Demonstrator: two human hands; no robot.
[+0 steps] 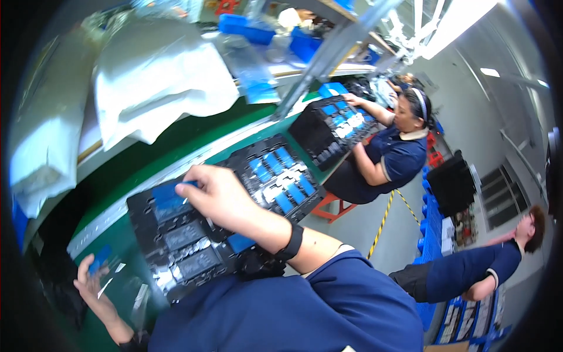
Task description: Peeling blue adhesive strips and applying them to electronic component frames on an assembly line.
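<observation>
A black moulded tray [149, 237] lies tilted across the green bench right in front of me, with dark rectangular parts and blue film pieces in its slots. My right hand [220, 196] reaches over it, fingers bent together at the edge of a blue film-covered part [167, 198]; whatever sits between those fingertips is hidden. Off the tray's left side, my left hand [97, 290] is raised and somewhat blurred. It pinches a small blue film piece [101, 258] at its fingertips. Another black tray [274, 176] with rows of blue-covered parts adjoins the first on the right.
White scraps [141, 296] lie on the bench near my left hand. White plastic-wrapped packs [158, 70] overhang the far side, by a metal post [334, 53]. A seated co-worker [393, 144] handles a further black tray [319, 132]. Another person [475, 267] stands at the right.
</observation>
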